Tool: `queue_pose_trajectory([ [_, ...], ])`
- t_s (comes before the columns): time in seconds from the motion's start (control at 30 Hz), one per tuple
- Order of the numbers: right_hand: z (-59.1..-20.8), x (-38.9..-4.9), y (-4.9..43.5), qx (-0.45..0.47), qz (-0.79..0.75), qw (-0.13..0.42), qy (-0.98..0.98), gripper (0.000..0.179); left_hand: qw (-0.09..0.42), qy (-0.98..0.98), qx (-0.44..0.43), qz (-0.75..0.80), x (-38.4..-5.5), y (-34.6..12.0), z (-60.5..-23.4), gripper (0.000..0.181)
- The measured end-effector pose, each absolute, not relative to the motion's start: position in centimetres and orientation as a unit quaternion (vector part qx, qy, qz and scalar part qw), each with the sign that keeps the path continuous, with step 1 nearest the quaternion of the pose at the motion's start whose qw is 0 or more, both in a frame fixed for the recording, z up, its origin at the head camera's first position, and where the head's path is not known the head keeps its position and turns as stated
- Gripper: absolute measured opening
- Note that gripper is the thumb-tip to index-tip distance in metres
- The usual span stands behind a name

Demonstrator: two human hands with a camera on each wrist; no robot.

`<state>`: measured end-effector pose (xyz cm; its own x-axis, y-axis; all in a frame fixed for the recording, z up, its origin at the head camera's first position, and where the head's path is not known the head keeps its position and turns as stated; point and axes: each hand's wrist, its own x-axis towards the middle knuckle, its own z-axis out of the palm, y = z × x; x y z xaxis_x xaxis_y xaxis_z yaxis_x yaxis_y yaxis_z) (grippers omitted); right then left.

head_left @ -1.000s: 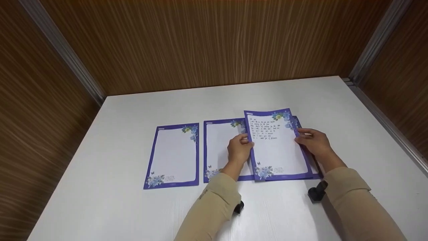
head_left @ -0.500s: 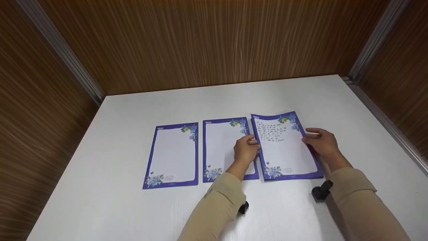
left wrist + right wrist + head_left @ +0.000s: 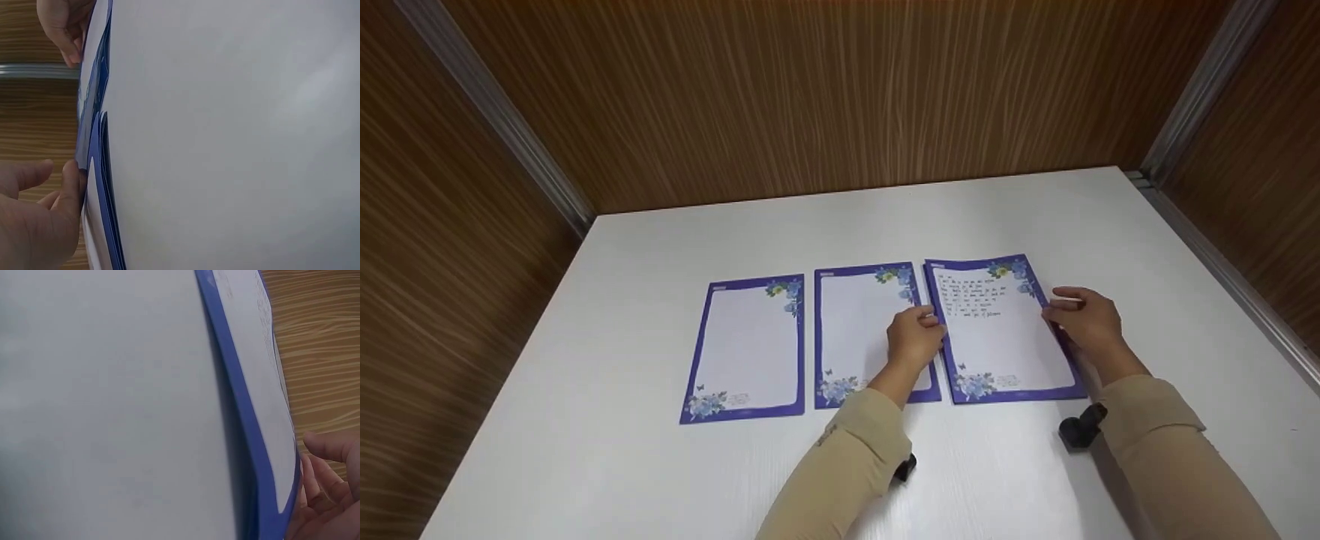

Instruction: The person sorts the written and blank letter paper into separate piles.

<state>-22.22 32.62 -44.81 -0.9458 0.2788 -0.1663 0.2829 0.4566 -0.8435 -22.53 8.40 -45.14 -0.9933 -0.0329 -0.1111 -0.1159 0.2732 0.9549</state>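
A purple-bordered letter sheet (image 3: 997,345) with blue flowers and handwritten lines lies at the right of the row, its edges matching another sheet beneath. My left hand (image 3: 915,339) is at its left edge; in the left wrist view the thumb stands off while a finger touches the edge. My right hand (image 3: 1087,322) is beside the right edge. There the right wrist view shows its thumb apart from the paper and its fingers (image 3: 312,475) right at the edge. A second stack of letter paper (image 3: 855,330) without handwriting lies partly under my left hand.
Another flowered sheet (image 3: 750,345) lies at the left of the row on the white table (image 3: 607,315). Wood-grain panels (image 3: 840,97) enclose the back and sides. Black devices (image 3: 1081,429) show at the wrists, below tan sleeves.
The handwritten sheet has moved right and down from overlapping the middle stack onto the right-hand paper, and settled flatter. Both hands moved right with it, and their thumbs have come off it.
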Motion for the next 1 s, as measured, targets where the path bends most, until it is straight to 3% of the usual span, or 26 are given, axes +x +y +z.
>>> queue_pose_trajectory([
  [0.5,-44.4,-22.0,32.5,0.175,-0.490,-0.021,0.854,0.052,0.020,0.796,-0.043,0.603,-22.4,7.9,-44.9,0.033],
  [1.0,-43.9,-22.5,30.5,0.177,-0.490,-0.076,0.850,0.053,0.027,0.781,-0.028,0.624,-22.7,5.3,-44.7,0.046],
])
